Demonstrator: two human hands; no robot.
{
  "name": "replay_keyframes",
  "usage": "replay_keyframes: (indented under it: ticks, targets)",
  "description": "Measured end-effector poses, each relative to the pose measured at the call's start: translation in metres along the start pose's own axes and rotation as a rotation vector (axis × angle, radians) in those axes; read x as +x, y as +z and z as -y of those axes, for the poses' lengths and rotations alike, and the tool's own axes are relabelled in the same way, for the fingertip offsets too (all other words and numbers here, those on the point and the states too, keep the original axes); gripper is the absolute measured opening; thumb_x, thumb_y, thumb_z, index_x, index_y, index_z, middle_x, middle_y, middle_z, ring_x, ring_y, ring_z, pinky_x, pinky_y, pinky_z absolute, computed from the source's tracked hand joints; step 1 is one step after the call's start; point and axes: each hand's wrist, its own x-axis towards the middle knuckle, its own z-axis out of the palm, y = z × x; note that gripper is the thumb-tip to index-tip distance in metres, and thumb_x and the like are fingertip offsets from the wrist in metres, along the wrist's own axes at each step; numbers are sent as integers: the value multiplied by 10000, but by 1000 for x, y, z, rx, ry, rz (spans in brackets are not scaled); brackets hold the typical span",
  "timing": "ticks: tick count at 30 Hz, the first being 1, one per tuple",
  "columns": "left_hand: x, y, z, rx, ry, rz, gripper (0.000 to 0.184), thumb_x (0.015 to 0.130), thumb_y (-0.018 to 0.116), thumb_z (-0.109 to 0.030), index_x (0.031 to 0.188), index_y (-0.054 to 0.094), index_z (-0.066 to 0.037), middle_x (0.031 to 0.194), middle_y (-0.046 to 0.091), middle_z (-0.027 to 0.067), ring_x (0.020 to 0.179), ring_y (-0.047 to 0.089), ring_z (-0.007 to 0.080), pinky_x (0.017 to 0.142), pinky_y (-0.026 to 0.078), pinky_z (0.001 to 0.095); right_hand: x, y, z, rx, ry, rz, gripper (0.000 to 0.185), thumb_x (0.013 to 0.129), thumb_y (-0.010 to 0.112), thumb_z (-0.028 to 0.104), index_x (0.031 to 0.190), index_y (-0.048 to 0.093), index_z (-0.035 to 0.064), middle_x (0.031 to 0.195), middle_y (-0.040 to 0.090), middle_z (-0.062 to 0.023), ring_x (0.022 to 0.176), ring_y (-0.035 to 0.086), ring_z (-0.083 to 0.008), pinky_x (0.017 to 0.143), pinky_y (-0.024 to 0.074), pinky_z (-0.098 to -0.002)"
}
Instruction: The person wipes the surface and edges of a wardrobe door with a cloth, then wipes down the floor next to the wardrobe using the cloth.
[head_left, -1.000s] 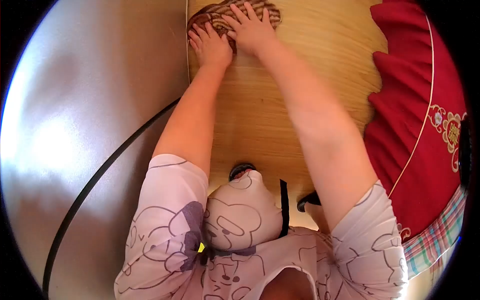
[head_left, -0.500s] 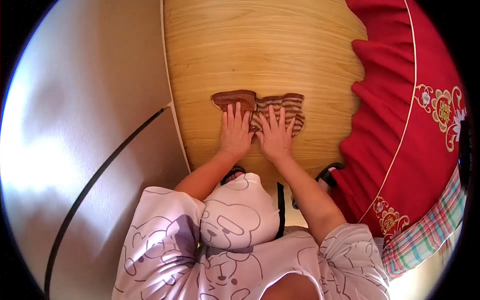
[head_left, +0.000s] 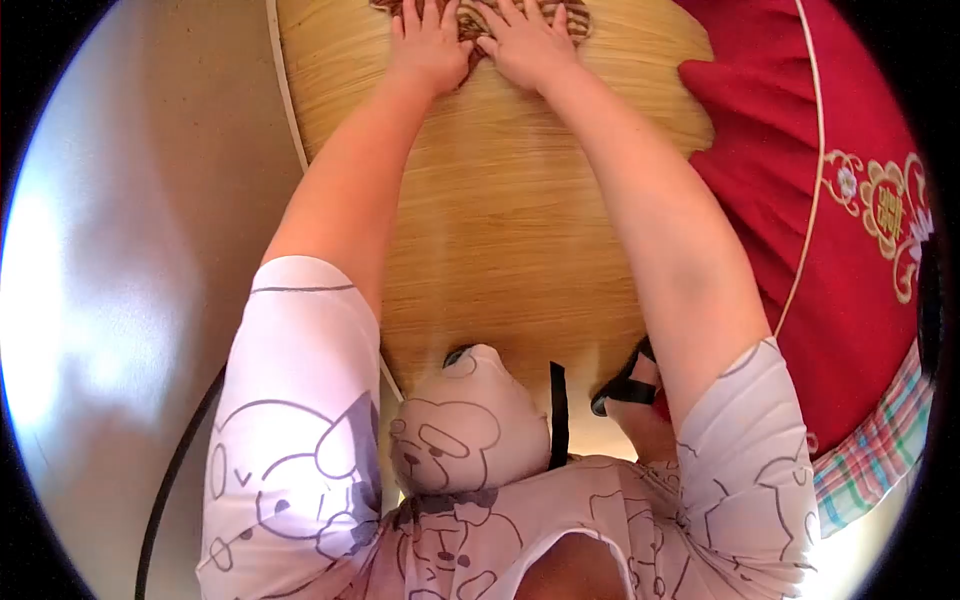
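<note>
At the top of the view, a brown cloth with a striped part (head_left: 580, 22) lies flat on the wood-grain surface (head_left: 500, 200), partly cut off by the frame's edge. My left hand (head_left: 430, 48) rests palm down on its left portion, fingers stretched out and apart. Beside it, my right hand (head_left: 530, 45) presses flat on the striped side, also with fingers spread. The thumbs point toward each other with a small gap between them. Both arms reach far forward. Much of the cloth is hidden under my hands.
A smooth grey panel (head_left: 180, 200) stands along the left. Red embroidered fabric (head_left: 760, 120) hangs in folds on the right, with plaid cloth (head_left: 870, 440) below it. My knee (head_left: 470, 430) and a foot in a black-strapped sandal (head_left: 632, 388) are close to my body.
Both hands and the cloth are now farther from my body, toward the top of the view. My arms have straightened. The hands stay flat on the cloth, which looks more bunched.
</note>
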Motion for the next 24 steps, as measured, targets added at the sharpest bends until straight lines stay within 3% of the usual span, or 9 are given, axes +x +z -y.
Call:
replay_keyframes:
  ticks: [1,2,3,5,9,13,15,19,24]
  targets:
    - [-3,0,1,-15,-35,3,693,919,445,-419,1477,208,-83,1550,69,173,1405,88,414,1139,99,499,-1,-3,1,-24,-26,9,547,978,357,393,1473,257,181,1564,105,-67,1433,80,-298,1137,78,-530]
    - [-11,17,3,-36,51,-174,610,933,468,-311,1442,264,-45,1514,167,221,1389,132,442,1122,156,523,-6,-1,3,-44,-22,1,560,967,375,403,1465,272,169,1562,111,-65,1429,92,-304,1138,97,-517]
    - [-15,18,-2,-43,68,-189,610,933,468,-311,1442,264,-45,1514,167,221,1389,132,442,1122,156,523,-13,15,-3,-55,-5,-12,560,967,375,403,1465,272,169,1562,111,-65,1429,92,-304,1138,97,-517]
    - [-49,23,-21,-22,112,-162,627,932,473,-323,1447,250,-41,1511,171,227,1386,138,447,1115,167,529,-43,64,-14,-110,-49,-357,535,949,429,424,1428,355,196,1530,225,-56,1418,138,-306,1107,120,-604]
    - [-139,34,-74,-175,207,-62,647,879,562,-328,1415,331,-48,1512,177,216,1389,135,438,1120,145,538,-151,93,-19,-2,45,-238,570,915,498,414,1408,385,152,1527,226,-69,1418,130,-312,1096,135,-614]
    - [-231,57,-132,-258,461,191,682,875,560,-365,1415,329,-19,1501,177,249,1381,133,459,1122,120,527,-289,147,-22,58,300,-32,599,879,563,415,1386,419,132,1530,207,-102,1425,82,-344,1096,96,-615]
    - [-252,60,-153,-226,486,204,695,867,568,-371,1418,326,-24,1506,172,240,1386,132,446,1125,120,520,-316,157,-27,67,390,70,604,876,566,419,1384,421,127,1531,200,-109,1425,71,-350,1098,82,-612]
    - [-209,45,-168,-125,557,169,700,865,558,-382,1427,319,-42,1521,156,213,1401,134,405,1131,126,495,-297,151,-45,41,387,-86,585,887,551,385,1385,419,106,1526,208,-125,1421,84,-364,1097,82,-611]
    - [-85,38,-199,-57,491,-81,654,926,440,-400,1452,258,-56,1530,154,199,1409,125,400,1130,124,510,-193,102,-129,-54,350,-413,552,912,484,396,1381,425,109,1513,257,-101,1409,157,-348,1082,160,-608]
